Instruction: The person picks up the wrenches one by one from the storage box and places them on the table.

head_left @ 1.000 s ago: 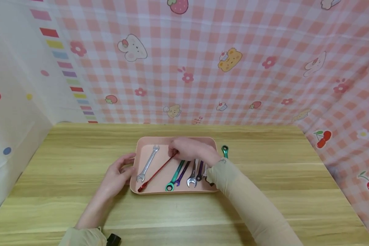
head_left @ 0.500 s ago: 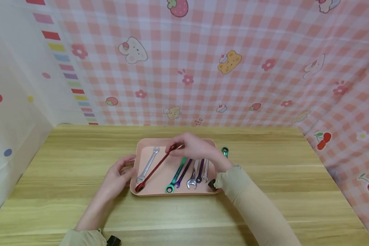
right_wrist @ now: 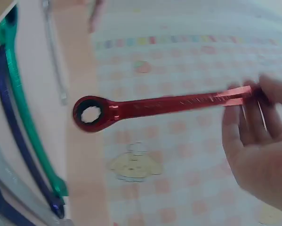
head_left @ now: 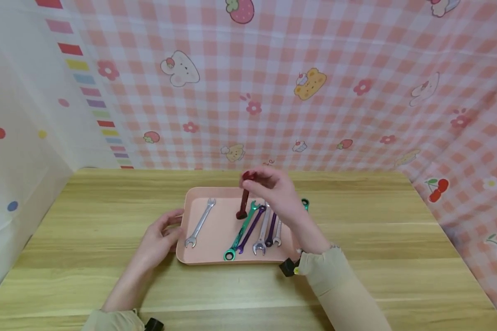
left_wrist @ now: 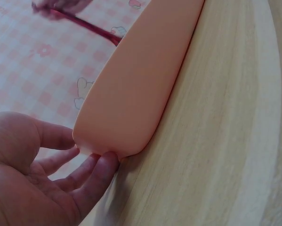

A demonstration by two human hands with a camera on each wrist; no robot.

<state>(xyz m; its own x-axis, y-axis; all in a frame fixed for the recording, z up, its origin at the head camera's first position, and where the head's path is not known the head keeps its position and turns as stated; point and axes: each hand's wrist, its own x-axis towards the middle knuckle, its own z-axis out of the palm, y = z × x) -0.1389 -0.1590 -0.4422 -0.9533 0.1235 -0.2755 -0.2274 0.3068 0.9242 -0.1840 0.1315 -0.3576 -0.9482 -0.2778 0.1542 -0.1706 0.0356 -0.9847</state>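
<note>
My right hand (head_left: pixel 275 191) holds a red ratcheting wrench (head_left: pixel 244 202) by one end, raised above the pink tray (head_left: pixel 215 263). In the right wrist view the wrench's black-lined ring end (right_wrist: pixel 76 115) points away from the fingers. My left hand (head_left: pixel 161 236) rests against the tray's left side, and its fingertips touch the outer wall in the left wrist view. Alone at the tray's left lies a silver open-end wrench (head_left: pixel 200 223). On the right side a green wrench (head_left: pixel 242 232), a purple wrench (head_left: pixel 251 230) and several others lie side by side, partly covered by my right hand.
Beyond the tray's right side, another green wrench (head_left: pixel 305 202) shows its ring end past my right wrist. The tray stands on a wooden table (head_left: pixel 107 202) with a pink checked cloth (head_left: pixel 269 82) behind it.
My right hand has lifted the red wrench from beside the left silver wrench and carried it right and up, turning it more upright. My left hand stays at the tray.
</note>
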